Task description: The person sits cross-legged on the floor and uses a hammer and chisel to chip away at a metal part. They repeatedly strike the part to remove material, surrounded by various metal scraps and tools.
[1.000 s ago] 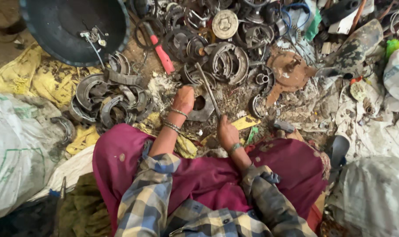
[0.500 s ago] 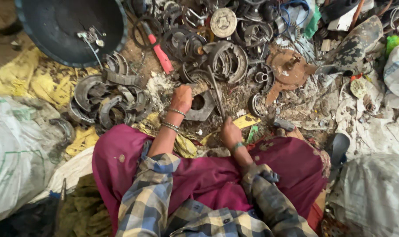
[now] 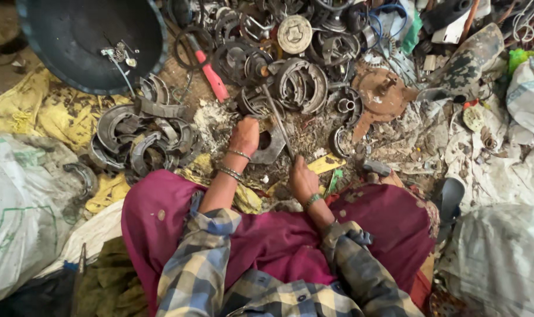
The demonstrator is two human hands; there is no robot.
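Head view, right hand (image 3: 303, 179) gripping thin metal rod (image 3: 277, 120), left hand (image 3: 244, 135) closed on grey plate (image 3: 269, 147)

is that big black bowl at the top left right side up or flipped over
Right side up. The black bowl shows its hollow inside to the camera, and a few small metal bits lie in it.

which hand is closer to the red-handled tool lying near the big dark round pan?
Left. The left hand rests on a flat grey metal plate with a round hole, just below-right of the red-handled tool. The right hand grips a thin metal rod lower down, farther off.
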